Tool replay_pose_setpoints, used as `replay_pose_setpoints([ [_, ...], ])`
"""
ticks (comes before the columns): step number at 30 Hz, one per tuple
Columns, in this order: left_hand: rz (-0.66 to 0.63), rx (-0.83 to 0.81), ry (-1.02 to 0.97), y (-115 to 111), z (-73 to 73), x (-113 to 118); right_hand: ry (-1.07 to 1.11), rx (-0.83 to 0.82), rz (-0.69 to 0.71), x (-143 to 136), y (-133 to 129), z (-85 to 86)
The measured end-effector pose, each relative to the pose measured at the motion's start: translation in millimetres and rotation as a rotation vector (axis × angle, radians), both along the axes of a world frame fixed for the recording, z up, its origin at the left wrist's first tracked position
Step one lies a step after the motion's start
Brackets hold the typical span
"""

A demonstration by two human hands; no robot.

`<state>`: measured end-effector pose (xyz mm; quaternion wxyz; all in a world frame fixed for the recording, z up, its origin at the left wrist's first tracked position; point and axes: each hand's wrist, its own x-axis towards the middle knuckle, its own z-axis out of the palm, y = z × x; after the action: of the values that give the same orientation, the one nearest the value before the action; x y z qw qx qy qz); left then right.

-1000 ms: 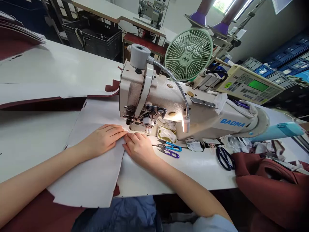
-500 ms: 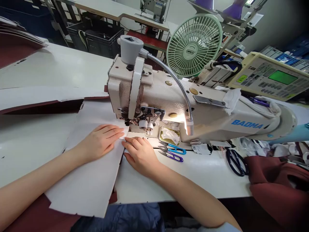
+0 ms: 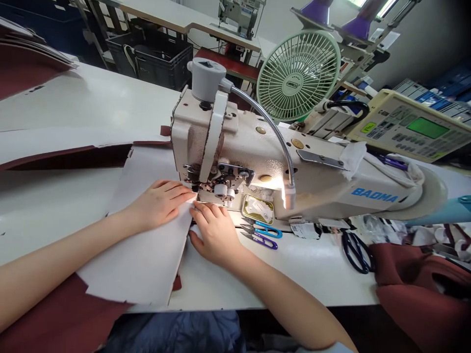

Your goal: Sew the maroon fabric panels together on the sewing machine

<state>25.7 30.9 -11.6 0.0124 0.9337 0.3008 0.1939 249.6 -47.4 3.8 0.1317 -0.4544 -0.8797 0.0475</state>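
A white-backed panel with maroon material showing around it (image 3: 143, 264) runs under the head of a sewing machine (image 3: 206, 142). On its white side my left hand (image 3: 158, 203) lies flat, fingers stretched toward the needle area. My right hand (image 3: 215, 230) rests at the panel's right edge just in front of the presser area, fingertips down and thumb apart. Both hands press on the work rather than wrap round it. The needle tip itself is hidden behind the machine's parts and my left fingers.
Right of my right hand lie blue thread snips (image 3: 268, 229), purple thread snips (image 3: 265, 240) and a small tin (image 3: 258, 210). Black-handled scissors (image 3: 356, 252) and maroon pieces (image 3: 415, 284) sit farther right. A green fan (image 3: 294, 73) stands behind the machine.
The panel has moved forward under the machine head, its near edge now farther from me. My left hand has slid forward with it. The right hand stays by the edge.
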Motion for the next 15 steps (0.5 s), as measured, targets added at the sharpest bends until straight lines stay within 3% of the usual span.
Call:
replay_pose_setpoints([
  [5, -0.005, 0.102, 0.030, 22, -0.2, 4, 0.039, -0.007, -0.062, -1, 9, -3.5],
  [9, 0.046, 0.083, 0.116, 31, 11.2, 9, 0.078, -0.083, -0.089, 2, 1, 1.6],
  [12, 0.123, -0.002, 0.154, 15, 25.5, 6, 0.105, -0.137, 0.062, 6, -14, 10.7],
  [15, 0.061, -0.116, 0.127, -27, 35.7, -5, 0.043, -0.059, 0.189, 6, -25, 15.6],
])
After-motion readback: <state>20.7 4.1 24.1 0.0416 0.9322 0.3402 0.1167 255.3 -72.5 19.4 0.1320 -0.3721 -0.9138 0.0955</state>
